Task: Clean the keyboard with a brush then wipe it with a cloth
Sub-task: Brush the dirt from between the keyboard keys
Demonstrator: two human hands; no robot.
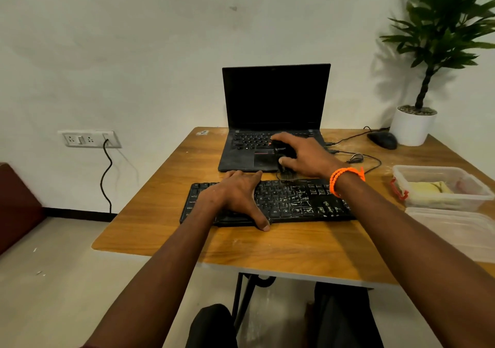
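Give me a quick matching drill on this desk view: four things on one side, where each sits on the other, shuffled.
Things:
1. left hand
2. right hand
3. mouse
4. clear box

Places:
A. beside the white plant pot
B. at the table's right edge, with something yellow inside
C. gripping a black object over the laptop
D. holding the left part of the keyboard

Pairs: 1-D, 2-C, 3-A, 4-B
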